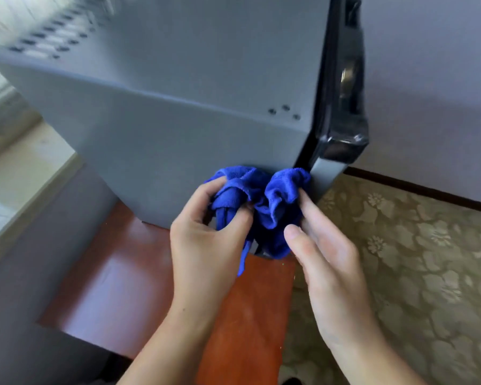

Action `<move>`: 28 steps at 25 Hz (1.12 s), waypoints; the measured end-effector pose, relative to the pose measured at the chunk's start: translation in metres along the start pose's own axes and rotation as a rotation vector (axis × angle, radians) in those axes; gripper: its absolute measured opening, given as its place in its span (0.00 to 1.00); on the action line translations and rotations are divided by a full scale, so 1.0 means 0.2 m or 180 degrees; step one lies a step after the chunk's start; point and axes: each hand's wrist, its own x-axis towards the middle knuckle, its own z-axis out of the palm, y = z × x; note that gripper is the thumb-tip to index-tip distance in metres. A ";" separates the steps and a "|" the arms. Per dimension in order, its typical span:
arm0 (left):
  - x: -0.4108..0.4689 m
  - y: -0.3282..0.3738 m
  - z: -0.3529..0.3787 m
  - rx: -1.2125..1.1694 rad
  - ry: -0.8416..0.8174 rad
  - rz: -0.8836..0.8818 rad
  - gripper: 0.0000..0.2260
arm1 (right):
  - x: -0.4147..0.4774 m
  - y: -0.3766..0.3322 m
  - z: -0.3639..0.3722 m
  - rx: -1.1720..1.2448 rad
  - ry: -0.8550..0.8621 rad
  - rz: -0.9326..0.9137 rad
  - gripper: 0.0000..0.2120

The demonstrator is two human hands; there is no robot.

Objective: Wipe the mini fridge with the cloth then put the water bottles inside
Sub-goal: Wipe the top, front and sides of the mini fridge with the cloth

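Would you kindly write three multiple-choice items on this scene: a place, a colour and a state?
1. Where does the mini fridge sit? A on a reddish wooden stand; B on the carpet; C on a windowsill.
2. What colour is the cloth? A white; B blue; C green.
3. How is the cloth held? A by one hand alone; B by both hands; C by nobody.
Answers: 1 A, red wood shows under it. 2 B, its folds are bright blue. 3 B, the left hand and right hand both grip it.

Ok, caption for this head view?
Left hand and right hand grip a bunched blue cloth at the lower side of the grey mini fridge.
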 end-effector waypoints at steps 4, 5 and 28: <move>-0.03 0.12 0.05 0.0032 0.0185 0.0264 0.18 | 0.03 -0.13 -0.06 0.0005 -0.0260 -0.0184 0.27; -0.06 0.13 0.06 0.0147 0.0224 0.0307 0.18 | 0.03 -0.13 -0.08 0.0037 -0.0311 -0.0162 0.26; 0.07 0.35 2.15 0.2133 -0.0962 0.1026 0.33 | 1.13 -0.25 -1.93 0.1443 -0.0454 0.1172 0.11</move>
